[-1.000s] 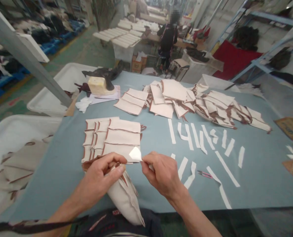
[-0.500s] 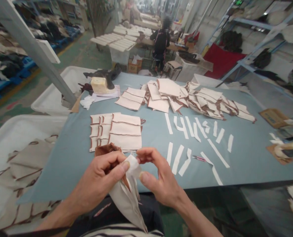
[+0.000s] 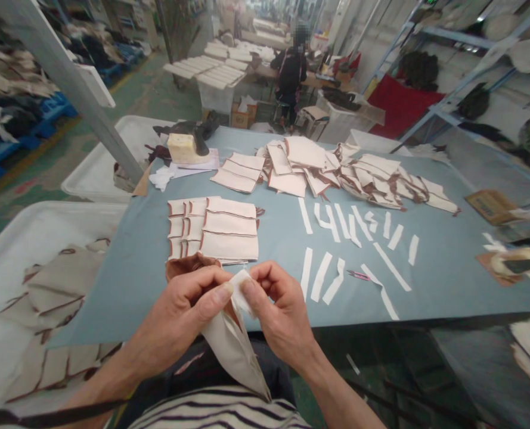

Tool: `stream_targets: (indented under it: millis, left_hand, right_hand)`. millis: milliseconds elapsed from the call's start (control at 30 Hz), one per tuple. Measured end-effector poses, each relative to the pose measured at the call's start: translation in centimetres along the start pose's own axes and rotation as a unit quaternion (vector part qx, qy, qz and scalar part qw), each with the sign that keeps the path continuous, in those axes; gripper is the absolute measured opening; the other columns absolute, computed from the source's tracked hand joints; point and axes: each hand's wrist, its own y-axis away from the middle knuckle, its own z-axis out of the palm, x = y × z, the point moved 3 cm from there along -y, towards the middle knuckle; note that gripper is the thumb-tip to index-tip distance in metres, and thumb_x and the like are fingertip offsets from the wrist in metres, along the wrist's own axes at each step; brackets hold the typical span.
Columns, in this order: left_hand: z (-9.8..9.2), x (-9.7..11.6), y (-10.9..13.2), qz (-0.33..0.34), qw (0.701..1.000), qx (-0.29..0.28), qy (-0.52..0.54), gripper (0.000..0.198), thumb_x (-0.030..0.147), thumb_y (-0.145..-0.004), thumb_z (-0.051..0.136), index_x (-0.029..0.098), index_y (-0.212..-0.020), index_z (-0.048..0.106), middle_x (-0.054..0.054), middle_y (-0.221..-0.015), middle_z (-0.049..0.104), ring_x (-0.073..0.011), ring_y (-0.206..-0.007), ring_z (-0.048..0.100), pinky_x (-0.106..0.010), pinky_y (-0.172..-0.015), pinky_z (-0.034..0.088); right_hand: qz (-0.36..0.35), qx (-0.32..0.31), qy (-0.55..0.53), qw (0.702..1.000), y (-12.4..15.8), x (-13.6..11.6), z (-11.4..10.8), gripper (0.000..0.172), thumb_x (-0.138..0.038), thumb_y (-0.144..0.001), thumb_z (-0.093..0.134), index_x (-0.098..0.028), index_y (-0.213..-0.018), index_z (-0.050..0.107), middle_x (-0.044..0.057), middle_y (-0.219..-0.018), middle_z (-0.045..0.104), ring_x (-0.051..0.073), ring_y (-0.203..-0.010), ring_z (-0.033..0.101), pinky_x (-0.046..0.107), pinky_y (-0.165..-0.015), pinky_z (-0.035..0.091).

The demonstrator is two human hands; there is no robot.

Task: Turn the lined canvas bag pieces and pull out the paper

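Note:
My left hand (image 3: 184,313) is closed on a cream fabric pouch (image 3: 233,348) with brown lining, which hangs down over the table's near edge toward my lap. My right hand (image 3: 278,310) pinches a small white strip (image 3: 240,289) against the top of the pouch, thumb to thumb with the left. Just beyond my hands lies a neat stack of cream pieces with brown trim (image 3: 215,232) on the blue-grey table (image 3: 425,280).
White strips (image 3: 336,226) and small pink snips (image 3: 358,275) lie right of my hands. A long heap of cream pieces (image 3: 349,173) spans the far side. White tubs (image 3: 27,238) with fabric stand at left. A person (image 3: 289,74) works far behind.
The white strip, held up and unfolded a second ago, is now pressed onto the pouch between both thumbs. My hands have closed together and the view has tilted back slightly.

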Motion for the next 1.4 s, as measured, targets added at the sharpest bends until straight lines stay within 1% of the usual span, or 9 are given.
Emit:
stream_targets:
  millis: [100,200,333,433,567,733,933,1267,1400]
  left_hand:
    - [-0.4,-0.3,0.2,-0.032,0.999,0.003,0.027,0.032,0.046,-0.093,0.069,0.019,-0.111,0.067,-0.001,-0.080,0.071,-0.0174,-0.070,0.064,-0.023,-0.061,0.050]
    - [-0.7,-0.9,0.4,-0.079,0.996,-0.003,0.028,0.031,0.044,-0.084,0.075,0.020,-0.097,0.061,0.003,-0.072,0.064,-0.0146,-0.063,0.056,-0.022,-0.057,0.044]
    - [-1.0,-2.0,0.7,-0.111,0.993,-0.022,-0.034,0.030,0.048,-0.083,0.066,0.020,-0.079,0.059,0.002,-0.071,0.059,-0.0147,-0.065,0.052,-0.024,-0.058,0.039]
    - [-1.2,-2.4,1.1,-0.092,0.989,-0.024,-0.111,0.032,0.046,-0.088,0.057,0.019,-0.072,0.060,0.002,-0.071,0.057,-0.0155,-0.067,0.051,-0.025,-0.060,0.039]
    - [-1.3,-2.4,1.5,-0.052,0.988,-0.028,-0.141,0.034,0.041,-0.096,0.050,0.018,-0.077,0.067,0.000,-0.075,0.062,-0.0162,-0.067,0.054,-0.026,-0.059,0.041]
    - [-0.8,-2.0,1.4,0.008,0.990,0.006,-0.137,0.033,0.037,-0.098,0.052,0.018,-0.077,0.068,0.001,-0.072,0.065,-0.0159,-0.066,0.056,-0.025,-0.059,0.042]
    - [-0.3,-2.2,1.3,0.046,0.993,0.047,-0.094,0.027,0.031,-0.098,0.056,0.020,-0.081,0.074,0.000,-0.083,0.075,-0.0168,-0.077,0.066,-0.023,-0.069,0.050]
    - [-0.9,-2.9,0.6,0.040,0.996,0.072,-0.044,0.022,0.030,-0.095,0.060,0.020,-0.083,0.075,0.000,-0.084,0.075,-0.0175,-0.079,0.068,-0.024,-0.072,0.051]
    - [-1.3,-3.6,0.3,0.024,0.997,0.071,-0.031,0.021,0.031,-0.096,0.060,0.021,-0.090,0.076,-0.002,-0.092,0.080,-0.0198,-0.086,0.070,-0.026,-0.078,0.053]
  right_hand:
    - [0.078,-0.005,-0.071,0.994,0.3,0.4,-0.1,0.049,-0.067,-0.092,0.075,-0.021,-0.085,0.058,-0.008,-0.059,0.051,0.007,-0.050,0.039,0.020,-0.049,0.037]
    - [0.125,-0.003,-0.096,0.988,0.7,0.8,-0.2,0.058,-0.075,-0.083,0.080,-0.021,-0.084,0.058,-0.009,-0.056,0.048,0.006,-0.047,0.035,0.018,-0.045,0.032]
    - [0.187,-0.028,-0.101,0.977,1.8,2.0,0.5,0.063,-0.079,-0.078,0.081,-0.020,-0.085,0.058,-0.009,-0.056,0.048,0.005,-0.047,0.033,0.018,-0.044,0.028]
    - [0.213,-0.050,-0.084,0.972,2.6,2.9,1.2,0.065,-0.081,-0.078,0.079,-0.020,-0.084,0.057,-0.009,-0.056,0.046,0.005,-0.047,0.031,0.019,-0.044,0.025]
    - [0.232,-0.061,-0.063,0.969,3.0,3.7,1.8,0.063,-0.081,-0.080,0.075,-0.021,-0.085,0.055,-0.011,-0.054,0.042,0.006,-0.047,0.028,0.020,-0.043,0.022]
    - [0.217,-0.047,-0.032,0.975,2.7,3.5,1.9,0.052,-0.071,-0.088,0.072,-0.022,-0.086,0.053,-0.010,-0.057,0.045,0.007,-0.049,0.030,0.021,-0.045,0.024]
    - [0.173,-0.003,0.067,0.983,2.5,3.2,1.9,0.038,-0.059,-0.096,0.062,-0.023,-0.086,0.054,-0.007,-0.059,0.051,0.010,-0.051,0.039,0.023,-0.049,0.030]
    - [0.104,0.056,0.157,0.981,1.8,3.0,2.7,0.030,-0.052,-0.097,0.060,-0.024,-0.085,0.055,-0.008,-0.055,0.050,0.011,-0.048,0.041,0.025,-0.050,0.030]
    - [0.070,0.073,0.189,0.977,1.3,2.9,2.9,0.028,-0.049,-0.098,0.059,-0.024,-0.084,0.055,-0.009,-0.054,0.046,0.011,-0.047,0.038,0.026,-0.050,0.028]
